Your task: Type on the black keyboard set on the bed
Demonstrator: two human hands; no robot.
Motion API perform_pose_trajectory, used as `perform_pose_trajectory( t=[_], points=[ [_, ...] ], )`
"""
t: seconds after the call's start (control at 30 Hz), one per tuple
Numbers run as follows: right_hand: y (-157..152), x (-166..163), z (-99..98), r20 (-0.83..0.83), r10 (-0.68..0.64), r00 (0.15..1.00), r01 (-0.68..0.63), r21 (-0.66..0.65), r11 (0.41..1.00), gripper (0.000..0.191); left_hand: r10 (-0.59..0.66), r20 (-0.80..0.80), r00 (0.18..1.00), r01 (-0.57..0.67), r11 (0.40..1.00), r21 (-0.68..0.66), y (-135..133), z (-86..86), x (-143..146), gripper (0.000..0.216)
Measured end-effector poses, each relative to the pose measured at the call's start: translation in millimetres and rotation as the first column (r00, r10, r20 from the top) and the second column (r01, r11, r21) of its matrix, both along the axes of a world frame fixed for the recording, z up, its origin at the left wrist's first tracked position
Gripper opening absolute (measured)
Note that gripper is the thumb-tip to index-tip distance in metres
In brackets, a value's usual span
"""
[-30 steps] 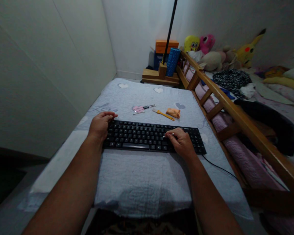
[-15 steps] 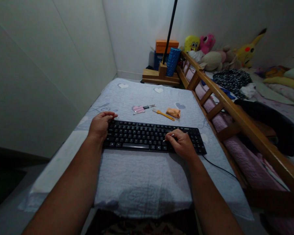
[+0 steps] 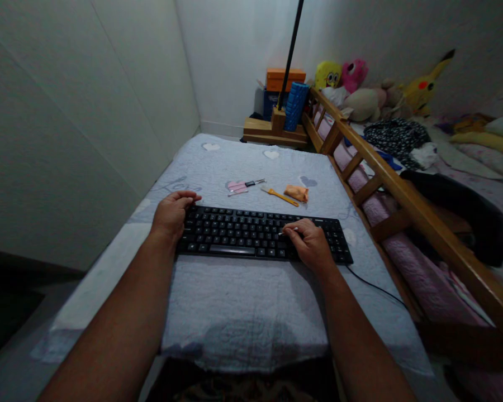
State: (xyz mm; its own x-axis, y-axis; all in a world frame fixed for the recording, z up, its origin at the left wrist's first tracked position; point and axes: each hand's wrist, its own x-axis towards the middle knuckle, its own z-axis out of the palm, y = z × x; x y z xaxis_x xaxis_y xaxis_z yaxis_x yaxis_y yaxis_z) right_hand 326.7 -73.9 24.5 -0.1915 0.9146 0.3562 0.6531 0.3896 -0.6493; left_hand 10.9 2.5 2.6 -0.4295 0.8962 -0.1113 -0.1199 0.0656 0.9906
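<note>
Keyboard (image 3: 230, 231) lies flat on the cloth (image 3: 243, 296), left hand (image 3: 170, 216) at its end, apparently steadying it, hold unclear; right hand's (image 3: 310, 243) narrow grip pinches a cotton swab (image 3: 295, 229), seemingly for control.

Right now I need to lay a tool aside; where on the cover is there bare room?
The cover is free from the keyboard to the near edge, between the forearms, and toward the far edge. Behind the keyboard it is crowded: black-handled tool, thin stick, yellow brush, orange bundle. The left hand and right hand crowd the keyboard.
</note>
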Motion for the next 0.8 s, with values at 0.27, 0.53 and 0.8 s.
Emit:
perform_pose_trajectory(
  t=[0.27, 0.53, 0.8],
  points=[
    [-0.9, 2.1, 1.3, 0.027, -0.034, 0.999, 0.034, 0.016, 0.999, 0.018, 0.003, 0.005, 1.000, -0.003, 1.000, -0.001, -0.2, -0.4, 0.0, 0.015],
    [-2.1, 6.5, 5.6, 0.045, -0.077, 0.996, 0.078, 0.000, 0.997, 0.019, 0.003, -0.015, 1.000, -0.003, 1.000, -0.006, -1.3, 2.2, 1.7, 0.014],
    [-2.1, 5.8, 2.6, 0.038, -0.069, 0.997, 0.069, 0.009, 0.998, 0.018, 0.005, -0.003, 1.000, -0.005, 1.000, -0.004, -1.4, 2.3, 1.3, 0.014]
  ],
)
